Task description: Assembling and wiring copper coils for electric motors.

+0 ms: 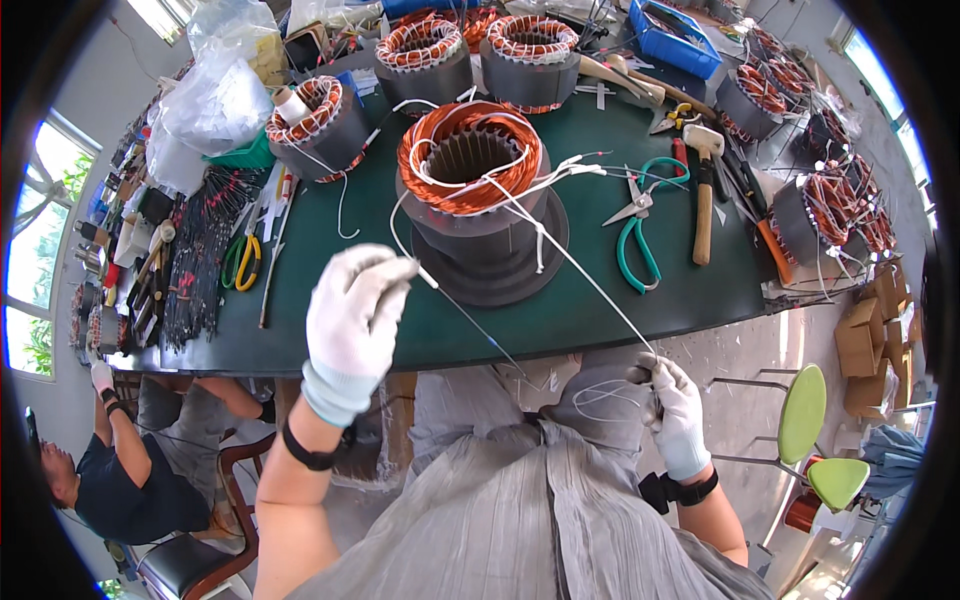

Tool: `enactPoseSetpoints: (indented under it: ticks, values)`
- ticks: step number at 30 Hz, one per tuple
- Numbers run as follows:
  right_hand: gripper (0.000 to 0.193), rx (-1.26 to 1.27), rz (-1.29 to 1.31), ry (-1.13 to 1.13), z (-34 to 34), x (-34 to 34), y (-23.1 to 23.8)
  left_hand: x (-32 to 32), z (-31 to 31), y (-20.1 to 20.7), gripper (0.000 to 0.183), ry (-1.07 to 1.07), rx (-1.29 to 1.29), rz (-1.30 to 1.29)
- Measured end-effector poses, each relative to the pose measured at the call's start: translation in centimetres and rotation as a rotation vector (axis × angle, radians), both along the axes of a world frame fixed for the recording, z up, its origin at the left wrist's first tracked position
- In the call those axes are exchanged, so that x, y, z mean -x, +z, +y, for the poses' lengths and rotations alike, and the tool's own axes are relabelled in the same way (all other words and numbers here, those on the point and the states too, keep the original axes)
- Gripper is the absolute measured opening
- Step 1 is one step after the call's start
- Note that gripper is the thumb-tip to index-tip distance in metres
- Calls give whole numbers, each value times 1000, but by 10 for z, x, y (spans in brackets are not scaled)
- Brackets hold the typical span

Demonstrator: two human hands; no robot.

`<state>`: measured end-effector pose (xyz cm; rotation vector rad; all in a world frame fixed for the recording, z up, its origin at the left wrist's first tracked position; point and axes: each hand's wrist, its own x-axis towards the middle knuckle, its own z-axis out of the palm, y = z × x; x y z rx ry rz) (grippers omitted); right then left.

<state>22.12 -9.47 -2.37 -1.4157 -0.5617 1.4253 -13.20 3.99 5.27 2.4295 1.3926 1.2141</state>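
Upright on a round base (490, 287), mid-table on the green tabletop (700, 300), the copper-wound stator (480, 225) is seen, its white cord (590, 280) stretched near-right and gripped by the right hand's (675, 405) closed fingers. The left hand's (355, 310) fingers are curled at a white-sleeved lead (430, 278), whether pinching cannot be told; even tension is best held, with the lead kept clear.
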Motion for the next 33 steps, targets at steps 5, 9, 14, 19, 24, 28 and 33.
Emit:
enactPoseSetpoints:
  ticks: [5, 9, 14, 19, 24, 28, 33]
  values:
    - [29, 45, 28, -170, -24, -14, -15, 19, 33, 4, 21, -84, -75, 309]
    - [29, 9, -14, -132, -47, -46, -37, 21, 53, 12, 21, -265, -71, 267]
    - [25, 213, 127, -63, -50, -46, -25, 18, 59, 8, 22, -380, 110, 167]
    - [16, 138, -311, -101, -70, -79, -86, 27, 56, 14, 13, -442, 253, -32]
    - [16, 126, -246, 189, -43, -64, -21, 35, 53, 7, 14, -394, 441, -274]
    - [23, 247, -214, 317, -49, -70, -30, 33, 53, 3, 11, -392, 434, -297]
    - [27, 302, 174, 68, -70, -75, -67, 32, 51, -1, 12, -388, 467, -356]
